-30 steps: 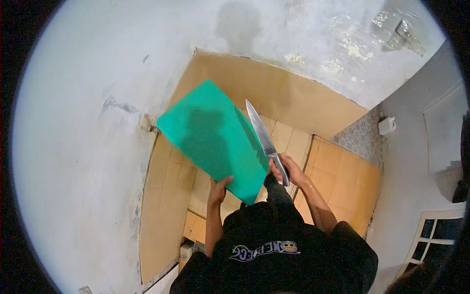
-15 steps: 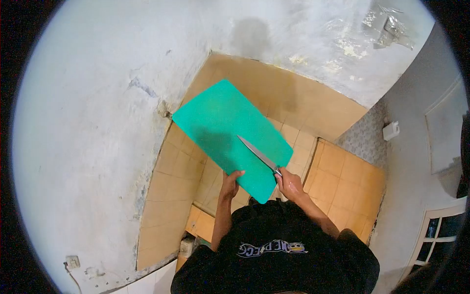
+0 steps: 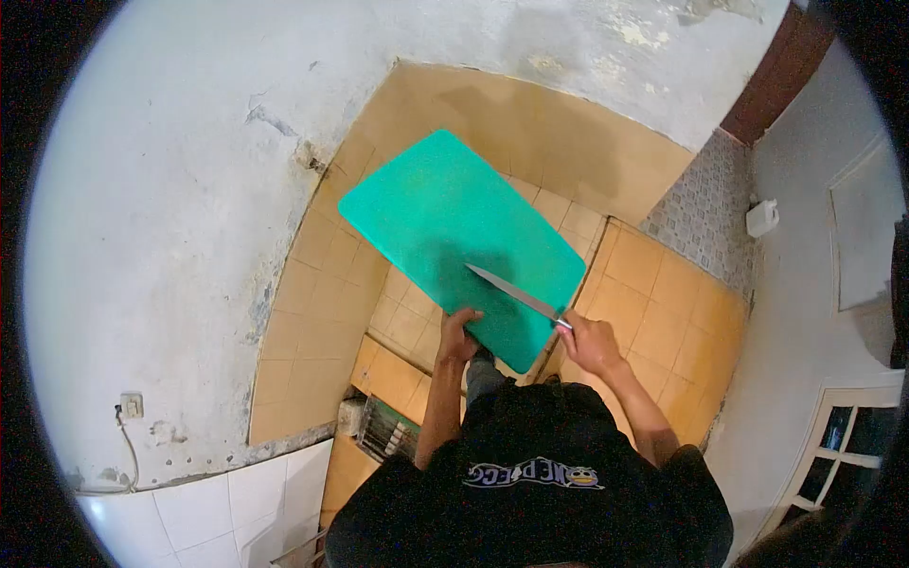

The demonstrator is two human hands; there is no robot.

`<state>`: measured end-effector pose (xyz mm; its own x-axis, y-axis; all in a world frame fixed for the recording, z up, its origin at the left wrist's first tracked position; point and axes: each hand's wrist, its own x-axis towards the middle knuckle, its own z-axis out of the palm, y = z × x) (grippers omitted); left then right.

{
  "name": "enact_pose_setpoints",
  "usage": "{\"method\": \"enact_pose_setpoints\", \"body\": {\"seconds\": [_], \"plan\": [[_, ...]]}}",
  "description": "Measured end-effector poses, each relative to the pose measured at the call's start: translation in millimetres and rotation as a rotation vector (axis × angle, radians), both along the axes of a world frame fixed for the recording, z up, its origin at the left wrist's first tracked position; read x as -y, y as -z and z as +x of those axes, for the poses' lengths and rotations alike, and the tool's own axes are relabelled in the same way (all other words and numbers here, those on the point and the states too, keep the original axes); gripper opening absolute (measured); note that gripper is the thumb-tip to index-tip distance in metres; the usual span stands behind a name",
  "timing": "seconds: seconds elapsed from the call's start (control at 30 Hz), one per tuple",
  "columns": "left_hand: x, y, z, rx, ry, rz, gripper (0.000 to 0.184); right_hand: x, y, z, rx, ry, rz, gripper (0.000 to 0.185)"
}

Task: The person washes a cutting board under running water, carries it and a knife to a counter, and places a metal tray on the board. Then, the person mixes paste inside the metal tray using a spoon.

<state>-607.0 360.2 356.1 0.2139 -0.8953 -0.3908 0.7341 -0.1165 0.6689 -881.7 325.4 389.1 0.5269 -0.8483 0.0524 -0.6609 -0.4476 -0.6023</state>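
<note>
Your left hand [image 3: 458,336] held the likely light, stiff board [image 3: 426,204] by its left edge, right hand [image 3: 593,345] the knife [image 3: 516,296] by its handle.

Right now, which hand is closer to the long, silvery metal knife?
The right. The right hand grips the knife by its handle; the left hand holds the green rectangular cutting board by its edge, apart from the knife.

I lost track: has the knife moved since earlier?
Yes: the knife moved down the view; its tip is now below the top corner of the orange tiles.
</note>
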Motion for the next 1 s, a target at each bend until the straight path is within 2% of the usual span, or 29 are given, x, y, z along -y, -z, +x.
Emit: {"method": "enact_pose_setpoints", "body": {"seconds": [0.07, 0.1, 0.17, 0.3, 0.37, 0.43, 0.53, 0.63, 0.7, 0.77, 0.8, 0.83, 0.9, 0.93, 1.0], "plan": [[-25.9, -2.8, -17.9, -0.006, -0.002, 0.006, 0.064, -0.5, 3.9, -32.6, -0.15, 0.083, -0.037, 0.028], [-42.2, -5.8, -28.0, -0.024, -0.014, 0.004, 0.066, 2.1, 8.5, -49.1, -0.148, 0.08, -0.021, 0.028], [-73.1, -14.6, -45.2, -0.011, -0.016, 0.026, 0.066, 3.2, 11.5, -68.0, -0.14, 0.281, 0.034, 0.029], [-107.9, -40.7, -66.5, 0.079, -0.058, 0.04, 0.067, -43.1, -16.5, -72.3, 0.047, 0.164, 0.073, 0.031], [-119.9, -30.3, -57.0, 0.033, -0.005, 0.056, 0.066, -71.3, -33.1, -65.0, -0.05, -0.013, -0.026, 0.033], [-135.9, -16.3, -47.2, -0.016, 0.044, 0.071, 0.065, -87.6, -44.9, -62.1, -0.146, 0.008, -0.055, 0.033], [-157.6, -8.5, -34.3, 0.064, 0.041, 0.075, 0.064, -97.3, -35.5, -68.4, 0.039, 0.411, -0.124, 0.035], [-178.6, -14.5, -17.6, 0.06, 0.092, -0.005, 0.066, -115.7, -61.5, -75.8, -0.015, 0.536, -0.027, 0.041], [-195.7, -26.0, -5.5, 0.038, 0.242, -0.059, 0.071, -132.1, -70.4, -75.7, -0.036, 0.512, -0.086, 0.044], [-209.5, -38.2, -1.8, 0.065, 0.239, -0.1, 0.066, -147.9, -66.6, -74.8, 0.527, 0.358, 0.078, 0.038], [-216.4, -49.9, -0.3, 0.096, 0.239, -0.133, 0.063, -155.2, -65.2, -80.5, 0.593, 0.326, 0.332, 0.038], [-222.7, -61.8, 2.4, 0.089, 0.234, -0.137, 0.063, -165.9, -60.2, -79.2, 0.585, 0.322, 0.33, 0.038], [-232.3, -89.5, 4.3, 0.237, 0.286, -0.1, 0.058, -192.4, -48.4, -78.7, 0.918, 0.352, 0.402, 0.045], [-236.1, -101.1, 5.0, 0.285, 0.302, -0.088, 0.056, -205.3, -45.6, -79.9, 0.912, 0.35, 0.401, 0.045], [-238.8, -114.8, 0.5, 0.616, 0.273, -0.313, 0.053, -232.0, -41.6, -81.1, 0.962, 0.444, 0.273, 0.052]]}}
